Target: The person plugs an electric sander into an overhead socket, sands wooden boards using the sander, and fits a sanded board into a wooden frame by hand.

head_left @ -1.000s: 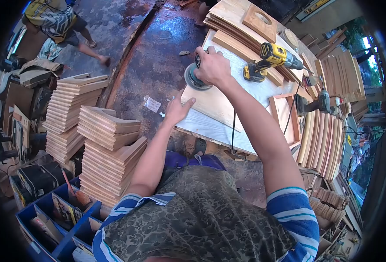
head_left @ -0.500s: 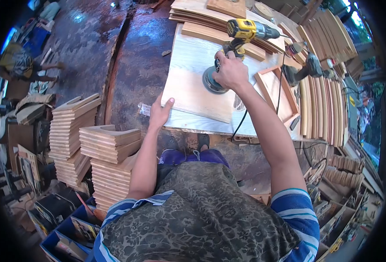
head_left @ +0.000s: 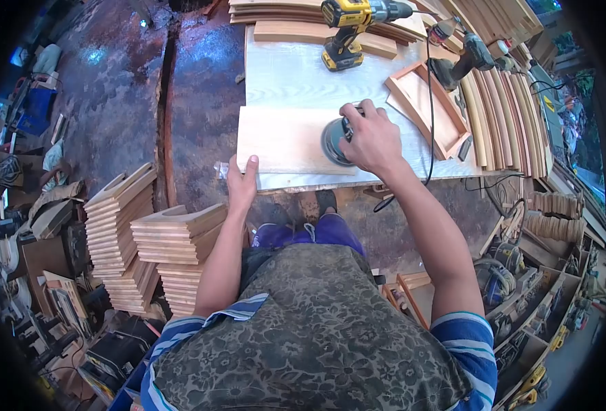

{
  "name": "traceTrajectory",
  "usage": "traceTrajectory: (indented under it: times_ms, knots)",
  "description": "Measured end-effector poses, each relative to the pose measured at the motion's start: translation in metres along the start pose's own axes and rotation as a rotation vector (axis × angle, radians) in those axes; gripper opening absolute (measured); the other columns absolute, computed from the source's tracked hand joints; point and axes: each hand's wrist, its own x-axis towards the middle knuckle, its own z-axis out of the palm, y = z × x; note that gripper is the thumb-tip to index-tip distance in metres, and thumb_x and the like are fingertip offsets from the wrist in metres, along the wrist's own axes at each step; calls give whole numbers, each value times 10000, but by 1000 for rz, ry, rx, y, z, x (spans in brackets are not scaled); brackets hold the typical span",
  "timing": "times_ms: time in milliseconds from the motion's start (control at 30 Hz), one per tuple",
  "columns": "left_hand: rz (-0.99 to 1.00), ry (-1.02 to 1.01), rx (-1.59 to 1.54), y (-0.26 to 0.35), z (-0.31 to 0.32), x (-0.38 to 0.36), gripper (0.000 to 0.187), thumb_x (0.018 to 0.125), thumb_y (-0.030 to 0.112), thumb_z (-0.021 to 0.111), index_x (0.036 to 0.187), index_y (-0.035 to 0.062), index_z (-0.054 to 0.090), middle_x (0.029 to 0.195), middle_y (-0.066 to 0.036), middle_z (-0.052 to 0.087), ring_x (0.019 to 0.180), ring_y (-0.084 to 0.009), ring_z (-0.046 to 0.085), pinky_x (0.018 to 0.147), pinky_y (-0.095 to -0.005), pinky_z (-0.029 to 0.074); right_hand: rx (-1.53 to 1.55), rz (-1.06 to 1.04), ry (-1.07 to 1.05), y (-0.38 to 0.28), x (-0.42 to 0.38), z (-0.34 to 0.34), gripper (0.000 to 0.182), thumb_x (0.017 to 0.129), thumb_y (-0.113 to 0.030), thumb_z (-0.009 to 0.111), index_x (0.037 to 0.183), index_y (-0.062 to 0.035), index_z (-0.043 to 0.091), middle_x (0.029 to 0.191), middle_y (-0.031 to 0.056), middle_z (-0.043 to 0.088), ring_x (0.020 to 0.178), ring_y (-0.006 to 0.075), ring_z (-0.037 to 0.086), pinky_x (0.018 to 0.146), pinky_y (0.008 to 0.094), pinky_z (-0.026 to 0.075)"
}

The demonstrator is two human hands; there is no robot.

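Note:
A pale flat wooden board [head_left: 279, 137] lies on the light wood-grain sheet that covers the work table. My left hand [head_left: 242, 179] grips its near left corner, thumb on top and fingers hidden underneath. On the board's right part rests a round electric sander [head_left: 333, 142], its pad slightly blurred. My right hand [head_left: 373, 140] is wrapped over the sander's top. A dark cord [head_left: 432, 116] runs near my right wrist. Beyond the sander, a yellow and black cordless drill [head_left: 345, 41] stands upright on its battery.
Right of the board are a shallow wooden frame [head_left: 430, 113], a second drill [head_left: 471, 58] and a row of curved wooden strips [head_left: 498, 123]. Stacked cut wooden pieces [head_left: 176, 236] stand at my left. Tool bins [head_left: 532, 329] lie at lower right.
The board has turned slightly and now lies squarer to me. My right hand has moved the sander toward the board's near right end. The whole view has shifted a little.

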Motion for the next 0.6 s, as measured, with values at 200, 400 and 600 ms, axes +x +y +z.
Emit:
traceTrajectory:
  times_ms: [200, 400, 600]
  knots:
    - [-14, -22, 15, 19, -4, -6, 609, 1057, 442, 665, 1372, -75, 598, 1263, -264, 707, 1225, -319, 662, 1063, -442, 493, -14, 36, -48, -23, -34, -10, 472, 808, -259, 795, 1252, -155, 675, 1202, 162, 624, 1021, 360, 691, 791, 485, 620]
    - [-85, -14, -9, 18, -3, -6, 506, 1082, 373, 643, 1344, -58, 600, 1227, -251, 714, 1177, -324, 673, 1040, -436, 496, 52, -150, -22, -88, -30, 8, 524, 788, -277, 824, 1274, -157, 670, 1150, 188, 625, 972, 377, 699, 636, 444, 639]
    - [-113, -38, -1, 16, -12, -3, 471, 1100, 349, 614, 1352, -49, 612, 1231, -229, 720, 1162, -309, 672, 1039, -439, 496, 72, -214, 17, -110, -12, 12, 450, 810, -262, 785, 1237, -165, 681, 1133, 184, 637, 942, 379, 707, 627, 452, 644]
